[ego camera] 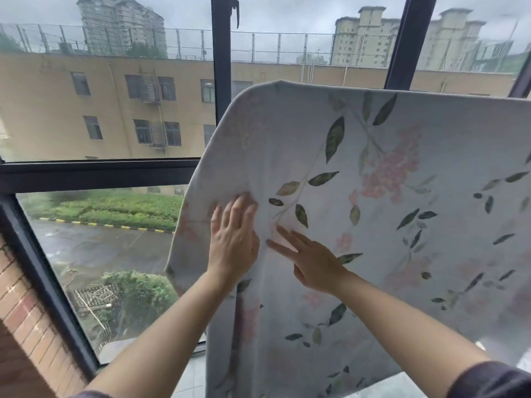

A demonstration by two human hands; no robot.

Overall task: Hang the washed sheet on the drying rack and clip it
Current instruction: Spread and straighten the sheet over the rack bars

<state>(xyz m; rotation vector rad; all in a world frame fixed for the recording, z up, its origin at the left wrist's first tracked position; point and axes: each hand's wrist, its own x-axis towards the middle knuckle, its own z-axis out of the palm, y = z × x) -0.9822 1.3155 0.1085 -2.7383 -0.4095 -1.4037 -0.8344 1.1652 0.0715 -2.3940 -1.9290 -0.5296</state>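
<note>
A pale sheet printed with green leaves and pink flowers hangs in front of the window, draped over a bar that it hides along its top edge. My left hand lies flat on the sheet near its left edge, fingers straight and pointing up. Just to its right, my right hand also rests flat on the fabric with fingers spread toward the upper left. Small wrinkles gather above my left fingertips. No clip shows, and the rack itself is covered by the sheet.
A dark-framed window fills the view behind the sheet. A brick wall stands at the lower left. A pale floor or sill shows below the window.
</note>
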